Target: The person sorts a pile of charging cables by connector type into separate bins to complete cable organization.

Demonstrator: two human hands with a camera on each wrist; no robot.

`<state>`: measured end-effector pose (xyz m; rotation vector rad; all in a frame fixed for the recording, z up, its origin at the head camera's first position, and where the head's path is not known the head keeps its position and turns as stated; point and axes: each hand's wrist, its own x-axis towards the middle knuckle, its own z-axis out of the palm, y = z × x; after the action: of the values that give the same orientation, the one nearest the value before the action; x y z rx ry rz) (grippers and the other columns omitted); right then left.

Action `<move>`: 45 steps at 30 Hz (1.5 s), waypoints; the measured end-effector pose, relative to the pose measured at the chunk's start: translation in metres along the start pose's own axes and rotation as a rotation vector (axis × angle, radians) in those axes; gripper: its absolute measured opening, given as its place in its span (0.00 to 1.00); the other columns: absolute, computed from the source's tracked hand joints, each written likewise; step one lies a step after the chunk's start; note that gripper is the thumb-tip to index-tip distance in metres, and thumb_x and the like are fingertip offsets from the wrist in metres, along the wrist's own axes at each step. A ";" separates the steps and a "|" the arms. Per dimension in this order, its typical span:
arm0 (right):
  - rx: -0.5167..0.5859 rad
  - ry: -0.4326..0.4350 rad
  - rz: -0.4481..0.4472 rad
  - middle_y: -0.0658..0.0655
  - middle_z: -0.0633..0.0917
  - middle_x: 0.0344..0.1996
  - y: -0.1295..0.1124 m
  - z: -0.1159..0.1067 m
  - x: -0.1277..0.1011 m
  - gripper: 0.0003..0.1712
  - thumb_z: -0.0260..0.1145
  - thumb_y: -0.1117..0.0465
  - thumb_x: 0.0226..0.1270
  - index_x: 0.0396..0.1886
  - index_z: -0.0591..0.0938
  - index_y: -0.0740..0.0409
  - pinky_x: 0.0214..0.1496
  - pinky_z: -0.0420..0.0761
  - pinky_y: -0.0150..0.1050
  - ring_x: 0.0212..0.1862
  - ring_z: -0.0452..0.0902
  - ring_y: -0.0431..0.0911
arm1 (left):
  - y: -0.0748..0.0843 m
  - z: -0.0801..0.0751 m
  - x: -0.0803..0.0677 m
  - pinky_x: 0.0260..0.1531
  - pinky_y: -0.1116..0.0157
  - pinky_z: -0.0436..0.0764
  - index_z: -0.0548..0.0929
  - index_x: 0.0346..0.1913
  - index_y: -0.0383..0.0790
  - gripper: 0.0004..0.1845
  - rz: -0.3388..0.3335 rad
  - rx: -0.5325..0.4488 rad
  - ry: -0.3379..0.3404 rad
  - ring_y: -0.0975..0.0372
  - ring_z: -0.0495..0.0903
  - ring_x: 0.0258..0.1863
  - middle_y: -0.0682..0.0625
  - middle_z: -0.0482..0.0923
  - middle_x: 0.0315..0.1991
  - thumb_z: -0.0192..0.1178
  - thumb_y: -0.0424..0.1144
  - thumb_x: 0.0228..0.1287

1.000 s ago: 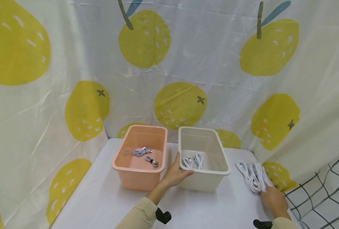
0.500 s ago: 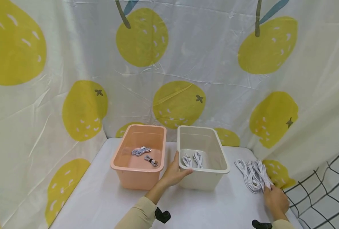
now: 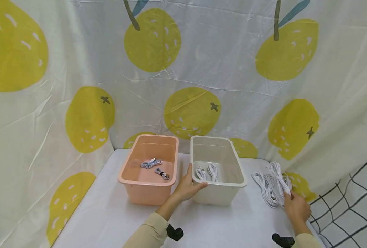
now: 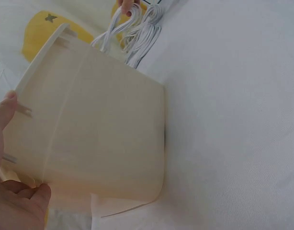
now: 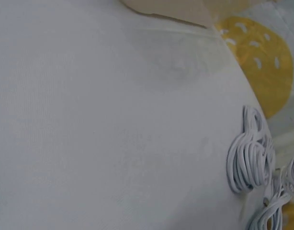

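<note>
My left hand point(image 3: 186, 187) grips the near left corner of a cream plastic bin point(image 3: 217, 195), thumb along the front rim and fingers down the side. Two small white coiled cables point(image 3: 212, 172) lie inside that bin. At the right, my right hand point(image 3: 297, 209) pinches the near end of a looped white cable bundle point(image 3: 276, 172), raised over other white coiled cables point(image 3: 265, 189) on the table. In the left wrist view the held loops hang from the fingers of the right hand point(image 4: 126, 5). The right wrist view catches coiled cable point(image 5: 250, 160) at its right edge; the hand is almost wholly outside it.
Left of the cream bin stands a peach bin point(image 3: 149, 193) holding two thin coiled cables point(image 3: 151, 163). A white-covered table point(image 3: 233, 227) lies beneath everything. Behind hangs a fruit-print curtain point(image 3: 233, 75), and a dark wire grid point(image 3: 350, 206) borders the right side.
My right hand has lifted the cable bundle off the pile, and its loops have separated from the other coils. The left hand keeps its grip on the bin.
</note>
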<state>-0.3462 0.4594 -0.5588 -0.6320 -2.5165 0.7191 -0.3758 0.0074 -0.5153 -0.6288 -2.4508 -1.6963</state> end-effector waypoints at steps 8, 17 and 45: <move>0.026 -0.012 -0.099 0.76 0.84 0.47 -0.021 -0.005 0.004 0.25 0.61 0.55 0.78 0.60 0.79 0.72 0.46 0.68 0.65 0.47 0.75 0.75 | -0.001 0.000 -0.001 0.70 0.43 0.61 0.39 0.82 0.31 0.62 0.003 0.005 -0.003 0.42 0.61 0.74 0.33 0.58 0.77 0.74 0.50 0.64; 0.039 -0.036 -0.136 0.75 0.84 0.49 -0.037 -0.012 0.009 0.27 0.62 0.53 0.78 0.61 0.79 0.74 0.49 0.68 0.63 0.50 0.74 0.74 | 0.000 -0.001 -0.002 0.70 0.44 0.62 0.40 0.83 0.34 0.61 0.008 0.011 -0.002 0.46 0.63 0.74 0.35 0.59 0.77 0.74 0.50 0.64; 0.230 -0.139 -0.311 0.72 0.86 0.48 -0.109 -0.048 0.018 0.28 0.67 0.52 0.76 0.61 0.82 0.72 0.42 0.77 0.38 0.53 0.79 0.67 | 0.000 0.001 -0.001 0.70 0.44 0.63 0.39 0.82 0.31 0.62 0.023 0.015 0.003 0.44 0.63 0.73 0.33 0.60 0.77 0.74 0.50 0.64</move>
<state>-0.3684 0.4041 -0.4541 -0.1099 -2.5226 0.9404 -0.3747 0.0077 -0.5163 -0.6500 -2.4424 -1.6671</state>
